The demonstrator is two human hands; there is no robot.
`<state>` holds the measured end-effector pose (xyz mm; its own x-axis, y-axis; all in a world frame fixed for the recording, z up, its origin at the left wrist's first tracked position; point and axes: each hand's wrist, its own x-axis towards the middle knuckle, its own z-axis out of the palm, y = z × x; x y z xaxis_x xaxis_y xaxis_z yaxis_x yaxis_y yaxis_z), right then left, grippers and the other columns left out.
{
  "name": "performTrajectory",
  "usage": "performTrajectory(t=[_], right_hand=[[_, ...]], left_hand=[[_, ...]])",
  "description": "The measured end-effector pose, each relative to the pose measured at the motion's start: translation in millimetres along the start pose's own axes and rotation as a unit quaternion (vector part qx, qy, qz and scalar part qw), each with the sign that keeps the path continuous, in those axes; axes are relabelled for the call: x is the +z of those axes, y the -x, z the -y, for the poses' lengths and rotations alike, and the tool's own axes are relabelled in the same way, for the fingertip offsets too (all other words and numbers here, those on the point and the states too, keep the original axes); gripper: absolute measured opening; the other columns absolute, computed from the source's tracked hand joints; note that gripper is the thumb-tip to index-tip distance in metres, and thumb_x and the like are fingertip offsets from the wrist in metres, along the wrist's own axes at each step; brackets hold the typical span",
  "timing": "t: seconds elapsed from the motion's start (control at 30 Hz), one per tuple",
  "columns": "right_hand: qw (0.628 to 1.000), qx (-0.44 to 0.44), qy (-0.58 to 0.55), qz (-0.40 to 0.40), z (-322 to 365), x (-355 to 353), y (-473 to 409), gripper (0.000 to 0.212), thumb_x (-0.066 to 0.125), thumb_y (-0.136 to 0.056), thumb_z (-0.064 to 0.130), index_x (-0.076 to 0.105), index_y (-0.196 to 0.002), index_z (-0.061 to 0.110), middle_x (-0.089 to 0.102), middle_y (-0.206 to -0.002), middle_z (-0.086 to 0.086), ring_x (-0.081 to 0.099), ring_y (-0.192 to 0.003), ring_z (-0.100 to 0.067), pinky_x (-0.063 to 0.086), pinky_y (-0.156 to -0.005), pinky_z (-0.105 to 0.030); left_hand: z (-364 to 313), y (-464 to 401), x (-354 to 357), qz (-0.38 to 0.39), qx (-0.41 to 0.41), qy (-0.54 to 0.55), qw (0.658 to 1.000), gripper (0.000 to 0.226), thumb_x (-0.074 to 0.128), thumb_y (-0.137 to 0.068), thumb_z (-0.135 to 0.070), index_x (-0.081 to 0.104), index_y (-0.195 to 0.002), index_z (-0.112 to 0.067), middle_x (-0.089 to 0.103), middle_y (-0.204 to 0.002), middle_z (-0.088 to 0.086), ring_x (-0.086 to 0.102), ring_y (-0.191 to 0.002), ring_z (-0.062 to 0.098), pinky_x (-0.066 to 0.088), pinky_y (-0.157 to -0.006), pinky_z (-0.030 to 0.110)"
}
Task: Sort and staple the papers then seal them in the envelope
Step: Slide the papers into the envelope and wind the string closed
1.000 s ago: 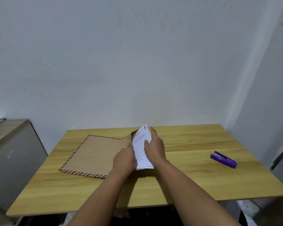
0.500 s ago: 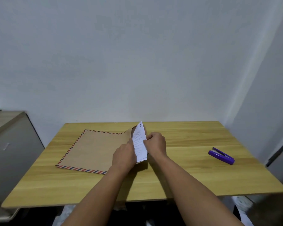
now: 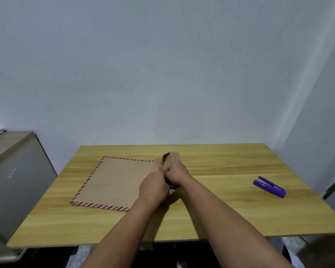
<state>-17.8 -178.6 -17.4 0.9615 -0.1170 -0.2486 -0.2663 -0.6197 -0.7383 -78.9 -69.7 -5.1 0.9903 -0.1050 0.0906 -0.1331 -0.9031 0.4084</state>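
A: Where is the envelope?

B: Flat on the wooden surface, left of centre, brown with a red and blue striped border. Its right end, the mouth, is lifted and the flap stands up there.

A: And the hands?

B: Both are at that open end, pressed close together. The left hand lies on top of the envelope by the mouth, fingers curled; it looks to be gripping the upper edge, though the fingertips are hidden. The right hand is just beside it, fingers curled in at the mouth under the flap. What exactly it grips I cannot tell, since the fingers are tucked out of sight.

A: The papers?

B: None of the white sheets show. There is only brown paper around the hands, and I cannot see inside the envelope.

A: Anything else on the surface?

B: A purple stapler, well apart to the right, lying near the right edge. Neither hand touches it.

A: Around the surface?

B: A plain pale wall behind, and a grey cabinet with a wood-coloured top beside the left edge.
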Motion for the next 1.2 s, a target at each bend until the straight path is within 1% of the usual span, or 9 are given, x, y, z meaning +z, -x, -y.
performTrajectory(t=[0.07,0.13,0.27,0.33,0.43,0.6,0.7,0.87,1.2], right_hand=[[1.000,-0.015,-0.009,0.000,-6,-4,1,0.013,0.061,-0.081,0.003,0.074,-0.083,0.003,0.068,-0.064,-0.011,0.064,-0.047,-0.027,0.060,-0.054,-0.036],[0.998,-0.028,0.025,-0.060,-14,-10,4,0.010,0.069,-0.081,0.012,0.078,-0.083,0.017,0.076,-0.082,-0.003,0.074,-0.073,-0.027,0.065,-0.070,-0.042],[0.985,0.015,0.052,-0.164,-34,-29,14,0.055,0.074,-0.083,0.029,0.058,-0.135,0.023,0.064,-0.126,-0.002,0.066,-0.111,-0.026,0.056,-0.082,-0.038],[0.992,0.067,-0.039,-0.103,-42,-34,17,0.062,0.075,-0.081,0.028,0.052,-0.137,0.018,0.066,-0.123,-0.006,0.069,-0.107,-0.030,0.060,-0.078,-0.043],[0.978,0.116,-0.172,0.022,-50,-38,23,0.036,0.072,-0.088,0.004,0.064,-0.123,0.007,0.073,-0.106,-0.014,0.073,-0.096,-0.035,0.066,-0.076,-0.047],[0.998,0.031,0.005,0.057,-43,-72,28,0.018,0.060,-0.095,-0.004,0.070,-0.103,0.009,0.068,-0.087,-0.008,0.067,-0.078,-0.024,0.053,-0.054,-0.031],[0.985,0.020,0.152,0.082,-38,-105,24,0.015,0.064,-0.091,0.007,0.075,-0.102,0.008,0.073,-0.090,-0.008,0.071,-0.083,-0.026,0.062,-0.066,-0.037],[0.964,-0.028,0.264,-0.014,-25,-141,8,0.021,0.058,-0.075,0.006,0.072,-0.075,0.022,0.074,-0.087,0.001,0.069,-0.088,-0.026,0.057,-0.079,-0.036],[0.934,-0.185,0.284,-0.111,-28,-81,-53,0.033,0.053,-0.078,-0.002,0.076,-0.086,0.020,0.069,-0.084,-0.004,0.064,-0.082,-0.030,0.053,-0.068,-0.039]], left_hand=[[3,-2,3,0.004,-0.011,-0.004,1.000,0.060,0.055,-0.092,-0.016,0.042,-0.150,-0.023,0.070,-0.105,0.011,0.063,-0.088,0.031,0.044,-0.065,0.036],[0,-3,4,0.008,-0.015,-0.014,1.000,0.052,0.055,-0.095,-0.017,0.046,-0.146,-0.021,0.070,-0.102,0.008,0.058,-0.079,0.024,0.048,-0.064,0.035],[-6,-4,7,0.016,-0.022,-0.028,0.999,0.053,0.054,-0.096,-0.016,0.042,-0.147,-0.020,0.070,-0.105,0.011,0.062,-0.086,0.030,0.042,-0.064,0.036],[-8,-5,9,0.016,-0.024,-0.018,0.999,0.061,0.056,-0.092,-0.014,0.039,-0.150,-0.022,0.070,-0.105,0.011,0.066,-0.091,0.033,0.046,-0.064,0.038],[-17,-4,12,0.010,-0.015,0.012,1.000,0.054,0.056,-0.093,-0.014,0.042,-0.145,-0.019,0.068,-0.114,0.011,0.067,-0.097,0.033,0.057,-0.074,0.043],[-23,4,2,-0.010,0.002,0.052,0.999,0.057,0.037,-0.104,-0.043,0.033,-0.157,-0.022,0.047,-0.154,0.003,0.054,-0.132,0.031,0.049,-0.099,0.046],[-13,-2,-6,-0.028,0.004,0.044,0.999,0.056,0.040,-0.103,-0.049,0.039,-0.153,-0.025,0.047,-0.155,-0.002,0.051,-0.136,0.026,0.047,-0.100,0.044],[5,-16,-1,-0.019,0.041,0.003,0.999,0.047,0.047,-0.099,-0.041,0.051,-0.143,-0.025,0.055,-0.145,-0.003,0.055,-0.129,0.026,0.052,-0.095,0.044],[44,-29,24,-0.004,0.120,-0.116,0.986,0.060,0.043,-0.089,-0.061,0.044,-0.140,-0.029,0.041,-0.151,-0.002,0.037,-0.141,0.024,0.040,-0.107,0.043]])
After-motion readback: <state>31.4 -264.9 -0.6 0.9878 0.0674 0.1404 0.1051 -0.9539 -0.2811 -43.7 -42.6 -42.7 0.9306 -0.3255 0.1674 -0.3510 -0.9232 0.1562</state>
